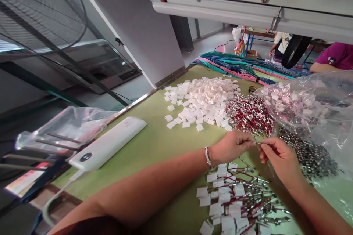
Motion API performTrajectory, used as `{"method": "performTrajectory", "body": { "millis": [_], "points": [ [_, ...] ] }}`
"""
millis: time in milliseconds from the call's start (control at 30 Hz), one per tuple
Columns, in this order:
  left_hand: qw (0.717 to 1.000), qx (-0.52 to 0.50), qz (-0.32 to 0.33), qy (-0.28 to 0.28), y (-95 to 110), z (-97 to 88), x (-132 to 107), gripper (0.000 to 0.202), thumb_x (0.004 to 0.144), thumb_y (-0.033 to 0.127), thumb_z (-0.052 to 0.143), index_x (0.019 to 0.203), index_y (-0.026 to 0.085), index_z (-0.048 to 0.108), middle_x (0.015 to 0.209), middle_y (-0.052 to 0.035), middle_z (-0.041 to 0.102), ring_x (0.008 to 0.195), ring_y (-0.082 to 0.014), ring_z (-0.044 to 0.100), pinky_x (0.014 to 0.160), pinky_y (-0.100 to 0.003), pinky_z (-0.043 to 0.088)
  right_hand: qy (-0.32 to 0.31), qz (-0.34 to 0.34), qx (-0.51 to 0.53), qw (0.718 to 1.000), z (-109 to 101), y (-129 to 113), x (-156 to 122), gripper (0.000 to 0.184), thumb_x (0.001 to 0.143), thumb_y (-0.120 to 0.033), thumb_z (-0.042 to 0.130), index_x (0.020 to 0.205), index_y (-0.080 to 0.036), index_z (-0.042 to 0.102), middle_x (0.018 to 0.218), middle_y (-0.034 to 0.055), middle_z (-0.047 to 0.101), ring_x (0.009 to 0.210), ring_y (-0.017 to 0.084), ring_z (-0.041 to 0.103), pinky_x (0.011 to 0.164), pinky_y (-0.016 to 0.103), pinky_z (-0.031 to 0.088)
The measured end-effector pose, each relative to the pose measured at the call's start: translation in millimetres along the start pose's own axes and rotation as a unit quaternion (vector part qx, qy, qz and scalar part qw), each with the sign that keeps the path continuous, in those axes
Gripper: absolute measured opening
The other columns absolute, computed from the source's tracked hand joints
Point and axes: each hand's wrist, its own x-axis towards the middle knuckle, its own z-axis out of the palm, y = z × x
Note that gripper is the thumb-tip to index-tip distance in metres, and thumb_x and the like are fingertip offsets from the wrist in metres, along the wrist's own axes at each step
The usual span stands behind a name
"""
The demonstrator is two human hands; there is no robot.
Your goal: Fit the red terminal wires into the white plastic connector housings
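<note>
My left hand (233, 147), with a bracelet at its wrist, and my right hand (281, 154) meet fingertip to fingertip above the table. Between the pinched fingers of both runs a small, thin wire piece (257, 143); its ends are hidden by the fingers. Just beyond them lies a heap of short red wires with metal terminals (249, 115). Right of my right hand is a pile of small dark metal-ended parts (311, 154). Below the hands lie red wires with white square tags (234, 198). A larger heap of loose white squares (204, 99) spreads behind.
A white power bank (110, 143) with a cable lies at left, near a fan (41, 11). A clear plastic bag (325, 106) holds more parts at right. Wire bundles (228, 64) and a tape roll (252, 89) lie at the back. Other people sit beyond.
</note>
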Motion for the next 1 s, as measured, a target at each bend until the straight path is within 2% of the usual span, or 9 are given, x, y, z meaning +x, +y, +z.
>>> {"method": "performTrajectory", "body": {
  "millis": [167,333,433,500,633,767,900,1000],
  "points": [
    [0.995,0.086,0.051,0.001,-1,0.6,-4,0.024,0.09,0.024,0.05,0.075,0.015,0.065,0.066,-0.0007,0.062,0.061,-0.0095,0.053,0.059,-0.022,0.045,-0.029,0.011,-0.004,1.0,3,3,-4,0.019,0.085,-0.037,0.055,0.08,-0.02,0.061,0.065,0.0007,0.065,0.049,0.012,0.059,0.046,0.025,0.052],
    [0.97,0.213,0.115,0.009,-2,0.8,-7,0.027,0.095,0.024,0.044,0.082,0.015,0.066,0.074,-0.003,0.066,0.068,-0.0121,0.059,0.065,-0.024,0.048,0.001,-0.042,-0.083,0.996,3,1,-8,0.014,0.084,-0.034,0.057,0.08,-0.022,0.061,0.059,-0.0006,0.066,0.052,0.013,0.063,0.054,0.026,0.053],
    [0.97,0.198,0.143,-0.008,-3,-1.6,-7,0.025,0.095,0.023,0.044,0.085,0.016,0.066,0.075,-0.0025,0.067,0.07,-0.0111,0.061,0.067,-0.023,0.049,-0.048,-0.008,-0.016,0.999,1,-2,-9,0.018,0.086,-0.036,0.055,0.078,-0.021,0.06,0.063,0.0003,0.067,0.051,0.012,0.062,0.051,0.025,0.052],
    [0.977,0.162,0.139,-0.009,-2,-2.9,-6,0.024,0.094,0.023,0.045,0.084,0.016,0.066,0.073,-0.0022,0.067,0.067,-0.0098,0.061,0.065,-0.022,0.05,-0.076,0.025,0.026,0.996,0,-5,-8,0.02,0.088,-0.037,0.053,0.078,-0.02,0.059,0.062,0.0001,0.066,0.049,0.011,0.06,0.049,0.024,0.051],
    [0.984,0.123,0.129,-0.004,1,-3.4,-6,0.022,0.092,0.022,0.048,0.082,0.015,0.066,0.071,-0.0024,0.067,0.065,-0.0095,0.06,0.063,-0.021,0.049,-0.076,0.041,0.031,0.996,0,-8,-8,0.019,0.088,-0.036,0.054,0.079,-0.019,0.059,0.059,-0.001,0.064,0.049,0.01,0.059,0.049,0.023,0.05],
    [0.989,0.098,0.113,0.002,4,-3.8,-6,0.024,0.092,0.023,0.048,0.079,0.015,0.066,0.069,-0.0018,0.066,0.062,-0.0085,0.058,0.06,-0.019,0.048,-0.073,0.028,0.023,0.997,0,-8,-8,0.02,0.087,-0.036,0.053,0.077,-0.019,0.059,0.059,-0.0005,0.064,0.047,0.01,0.058,0.046,0.023,0.049],
    [0.979,0.145,0.143,-0.012,2,-4.2,-8,0.024,0.094,0.023,0.046,0.082,0.015,0.065,0.072,-0.0024,0.067,0.066,-0.0097,0.06,0.062,-0.02,0.048,-0.065,-0.011,-0.037,0.997,1,-2,-10,0.018,0.086,-0.034,0.054,0.076,-0.02,0.06,0.056,-0.0018,0.062,0.048,0.011,0.058,0.049,0.023,0.049],
    [0.961,0.21,0.179,-0.027,0,-4.7,-8,0.025,0.094,0.02,0.042,0.084,0.015,0.065,0.073,-0.0029,0.066,0.068,-0.0112,0.06,0.064,-0.023,0.047,-0.064,0.014,-0.04,0.997,6,0,-10,0.021,0.088,-0.036,0.052,0.075,-0.021,0.058,0.053,-0.0028,0.06,0.046,0.011,0.056,0.048,0.024,0.049]
  ]
}}
